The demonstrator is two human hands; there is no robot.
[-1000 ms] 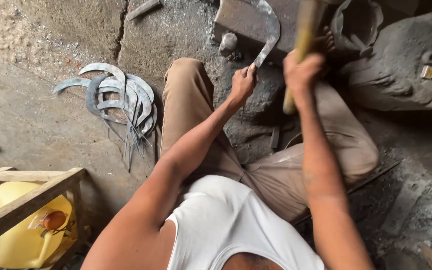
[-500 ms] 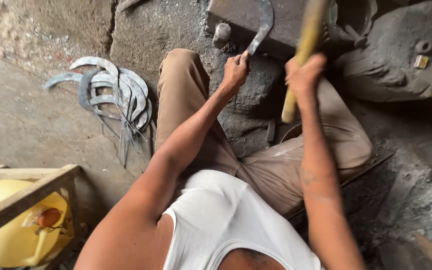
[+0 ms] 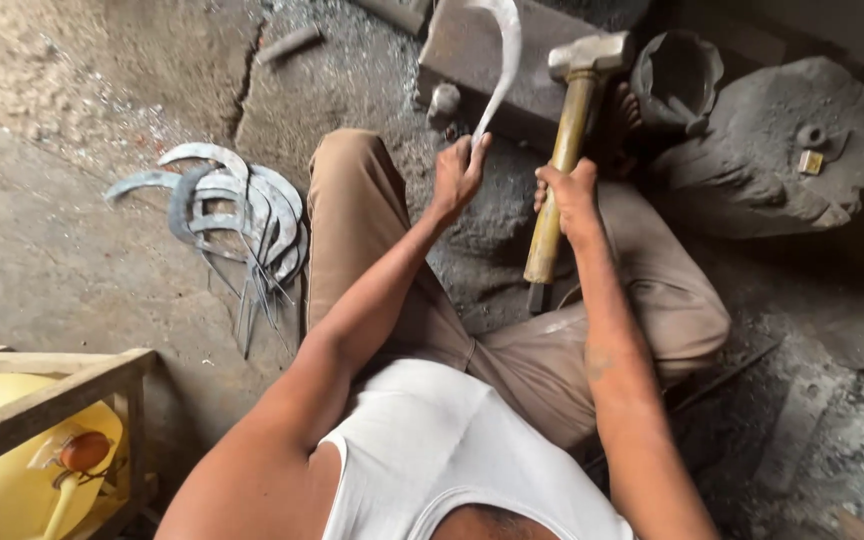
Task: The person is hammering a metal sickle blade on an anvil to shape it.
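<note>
The cracked grey floor (image 3: 72,250) fills the left of the view, rough and dusty. At the right sits a big dark stone mound (image 3: 792,170), and against its left side a dark cup-shaped vessel (image 3: 679,75) stands open. Ahead of the knees lies a rectangular iron block (image 3: 472,55) serving as an anvil. In the lower left corner a yellow container (image 3: 12,480) sits inside a wooden frame (image 3: 42,400). A heap of curved sickle blades (image 3: 232,215) lies on the floor just beside the left knee, their thin tangs pointing toward the person. The hammer (image 3: 567,150) has a pale wooden handle and a steel head that rests near the block's right end; the right hand (image 3: 567,195) is wrapped tight around the handle's middle. The left hand (image 3: 457,175) pinches the tang of a single sickle blade (image 3: 502,60), whose curve lies over the block
</note>
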